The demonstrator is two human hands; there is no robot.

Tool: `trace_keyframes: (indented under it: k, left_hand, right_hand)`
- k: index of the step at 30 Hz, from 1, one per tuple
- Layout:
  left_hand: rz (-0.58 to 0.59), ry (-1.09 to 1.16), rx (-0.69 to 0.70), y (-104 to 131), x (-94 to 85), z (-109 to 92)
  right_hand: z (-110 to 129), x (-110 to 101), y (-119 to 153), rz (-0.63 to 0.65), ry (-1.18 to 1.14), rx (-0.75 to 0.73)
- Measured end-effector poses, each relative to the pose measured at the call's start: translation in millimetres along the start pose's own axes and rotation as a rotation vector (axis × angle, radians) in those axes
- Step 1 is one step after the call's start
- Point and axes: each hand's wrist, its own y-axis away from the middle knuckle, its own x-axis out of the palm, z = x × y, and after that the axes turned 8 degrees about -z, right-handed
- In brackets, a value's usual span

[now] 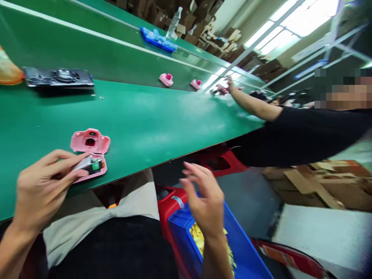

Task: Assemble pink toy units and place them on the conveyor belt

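My left hand (46, 186) is closed around the lower half of a pink toy camera casing (103, 169), at the near edge of the green table. Inside that half sit a small green circuit board (95, 165) and a silvery flat part (83, 164), partly covered by my fingers. Just behind it the other pink casing half (90, 142) lies with its inner side up, showing a dark round hole. Off the table edge, my right hand (205, 197) hovers over a blue bin (241, 236) of yellow pieces (197, 238). Its fingers are apart and nothing shows in them.
A dark phone-like device (59, 79) lies at the left. Two pink camera pieces (166, 79) sit farther back, near a blue tray (158, 40) and a clear bottle (174, 23). On the right a co-worker's arm (255, 106) reaches over the table. Red stools (223, 162) stand below.
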Motion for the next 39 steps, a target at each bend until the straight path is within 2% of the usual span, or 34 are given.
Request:
trace_keyframes:
  k: [2, 4, 5, 7, 10, 12, 15, 22, 29, 34, 39]
  left_hand:
    - [0.023, -0.055, 0.058, -1.8, 1.3, -1.8]
    - [0.031, -0.043, 0.053, -1.5, 2.3, -2.4]
    - [0.021, -0.025, 0.037, -0.8, 2.8, -2.6]
    - [-0.018, -0.002, 0.007, 1.2, 4.0, -2.7]
    - [-0.055, 0.019, -0.051, 4.7, 6.8, -1.8]
    - [-0.080, 0.058, -0.146, 6.9, 8.7, -0.8]
    - [-0.081, 0.099, -0.228, 8.0, 9.7, -0.2]
    - [0.055, 0.042, -0.095, 5.8, 1.8, -3.5]
    - [-0.056, -0.072, -0.020, 11.0, 0.1, -2.8]
    - [0.010, -0.210, -0.040, 13.9, -10.9, -0.6]
    - [0.060, -0.231, 0.070, 16.8, -7.9, 1.8]
  right_hand:
    - [57.1, 46.8, -45.6, 0.256, -0.325, -0.417]
    - [100.3, 85.5, -75.7, 0.432, -0.443, -0.705]
    - [113.8, 99.4, -84.9, 0.497, -0.457, -0.795]
    - [125.5, 115.2, -94.5, 0.575, -0.457, -0.871]
    - [121.7, 117.2, -96.9, 0.575, -0.485, -0.860]
    - [118.0, 113.7, -95.8, 0.567, -0.492, -0.870]
    - [118.2, 111.9, -94.1, 0.609, -0.493, -0.892]
    - [117.5, 120.4, -97.5, 0.587, -0.638, -0.753]
    - [113.2, 122.9, -94.0, 0.529, -0.702, -0.746]
    - [105.6, 123.7, -89.9, 0.490, -0.730, -0.661]
    - [101.0, 129.5, -79.2, 0.505, -0.801, -0.591]
